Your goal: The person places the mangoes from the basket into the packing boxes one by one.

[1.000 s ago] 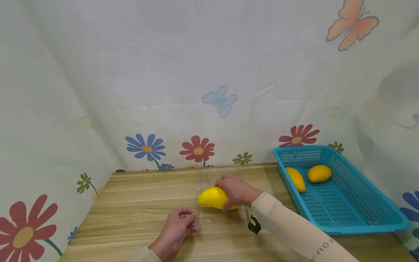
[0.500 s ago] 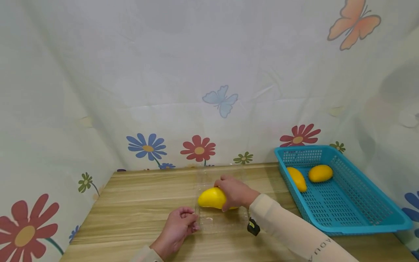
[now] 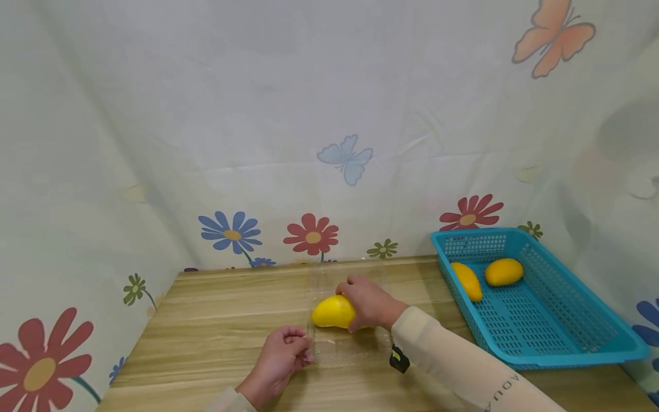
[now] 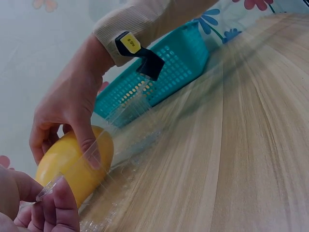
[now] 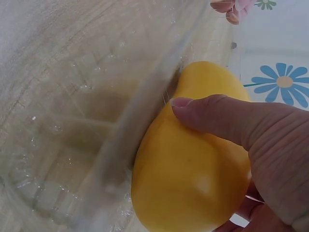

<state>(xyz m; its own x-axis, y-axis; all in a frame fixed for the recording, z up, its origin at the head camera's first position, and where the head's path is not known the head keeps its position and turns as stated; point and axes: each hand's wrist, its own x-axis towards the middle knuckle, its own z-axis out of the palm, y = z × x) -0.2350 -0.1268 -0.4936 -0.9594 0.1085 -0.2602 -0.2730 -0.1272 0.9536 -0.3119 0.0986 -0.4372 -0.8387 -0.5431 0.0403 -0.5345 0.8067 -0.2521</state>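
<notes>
right hand point(image 3: 372, 303): its grip was closed round one yellow mango point(image 3: 330, 312), thumb on the near side, fingers over the far side; the fruit lay lengthwise, one bare end pointing left. left hand point(image 3: 280, 356): its grip pinched, between thumb and fingers, an edge of one clear plastic container point(image 3: 337, 350). the gripped mango was at this container, near the middle of the table point(image 3: 221, 320), wood-grained; whether the fruit touched the container's base could not be told, the plastic being hard to make out. at the right wrist: one black device point(image 4: 150, 67) bearing a yellow label point(image 4: 130, 42), beside a pale sleeve point(image 3: 453, 363) with dark lettering. to the right: one blue basket point(image 3: 571, 361), rectangular, walls perforated, standing on the table; it held a long mango point(image 3: 466, 281) along its left wall and, near it, a rounder mango point(image 3: 503, 272). behind: one pale sheet point(image 3: 247, 114), printed with red, blue and green flowers, one blue butterfly point(image 3: 346, 159) and one orange butterfly point(image 3: 554, 40).
</notes>
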